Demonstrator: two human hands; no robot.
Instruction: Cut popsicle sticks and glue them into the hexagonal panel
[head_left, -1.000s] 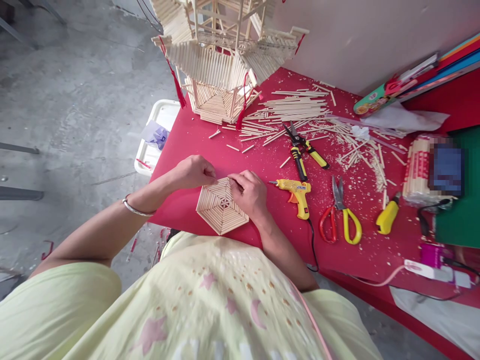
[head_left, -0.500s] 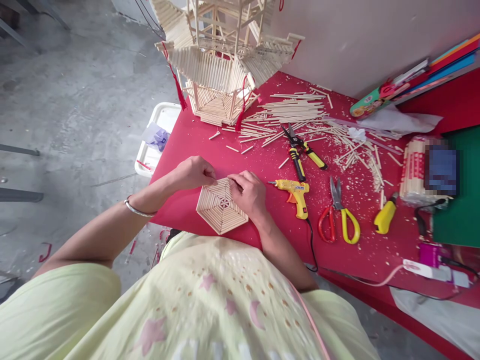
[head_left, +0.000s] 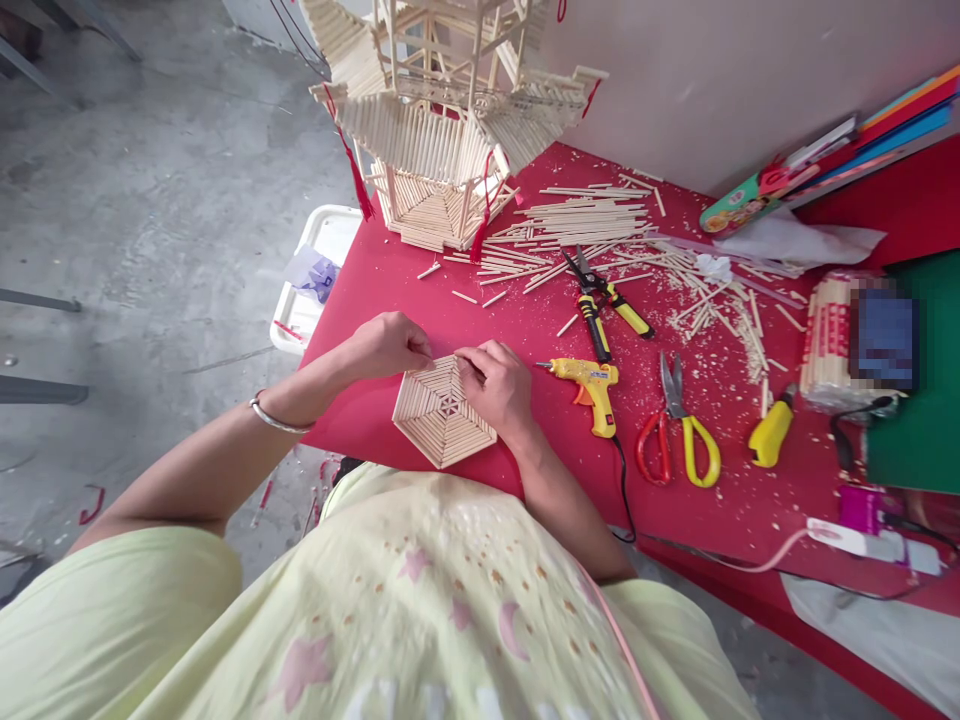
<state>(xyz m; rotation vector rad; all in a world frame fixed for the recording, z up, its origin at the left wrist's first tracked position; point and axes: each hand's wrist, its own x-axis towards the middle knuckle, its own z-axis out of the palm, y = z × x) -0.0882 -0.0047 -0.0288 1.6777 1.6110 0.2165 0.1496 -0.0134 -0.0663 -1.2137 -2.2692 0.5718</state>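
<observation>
A hexagonal panel of thin wooden sticks [head_left: 444,437], laid in rings around a small star-shaped centre, lies flat on the red tabletop close to my body. My left hand [head_left: 391,343] is closed in a pinch at its far left corner; whatever is between those fingertips is hidden. At the far right edge, my right hand [head_left: 499,388] has its thumb and curled fingers on the panel, covering that part. A yellow glue gun [head_left: 592,388] lies just right of my right hand, its nozzle pointing left.
Beyond my hands stands a stick-built pavilion [head_left: 427,140] with red tassels. Loose sticks [head_left: 585,222] and crumbs spread across the back. Black-and-yellow cutters [head_left: 600,300], red-and-yellow scissors [head_left: 679,430], a yellow-handled tool [head_left: 771,432] and bundled sticks [head_left: 825,335] lie rightward. A white lid-like tray [head_left: 334,225] is left.
</observation>
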